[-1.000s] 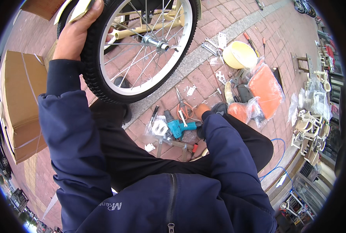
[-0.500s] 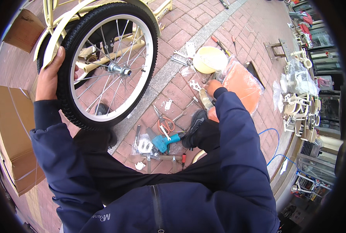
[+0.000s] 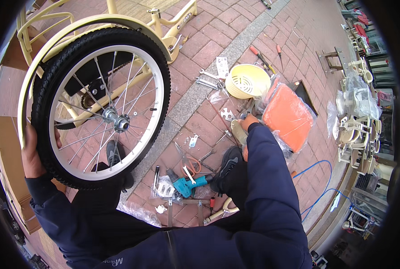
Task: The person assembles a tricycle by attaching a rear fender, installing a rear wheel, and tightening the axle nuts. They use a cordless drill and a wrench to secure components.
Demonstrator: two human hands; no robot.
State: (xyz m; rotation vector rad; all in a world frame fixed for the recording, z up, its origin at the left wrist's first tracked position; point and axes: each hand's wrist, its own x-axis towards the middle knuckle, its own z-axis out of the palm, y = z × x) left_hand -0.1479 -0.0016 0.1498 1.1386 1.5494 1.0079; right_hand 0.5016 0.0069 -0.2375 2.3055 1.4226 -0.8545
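A bicycle wheel (image 3: 153, 148) with a black knobbly tyre, white rim and silver hub stands tilted on my left, within a cream mudguard (image 3: 26, 96) of a cream bicycle frame (image 3: 175, 29). My left hand (image 3: 33, 152) is closed round the tyre and mudguard edge, thumb outside, fingertips showing through the spokes. Down among the loose parts on the bricks, my right hand (image 3: 250, 121) has its fingers curled, partly hidden by the sleeve; whatever they hold is too small to tell. Close by lie a tan curved piece (image 3: 239, 132) and a flat multi-hole spanner (image 3: 227, 114).
A yellow slotted basket (image 3: 247, 80) and an orange plastic-wrapped pad (image 3: 288, 115) lie beyond my right hand. Between my feet are a teal power drill (image 3: 188, 184), orange-handled scissors (image 3: 191, 166) and a hammer (image 3: 195, 201). Cardboard boxes (image 3: 11, 166) stand left; a blue hose (image 3: 327, 177) curls right.
The view has shifted. The wheel, with my left hand on it, has moved left and towards me. My right hand stays among the small parts, slightly nearer me; the basket's slots now show.
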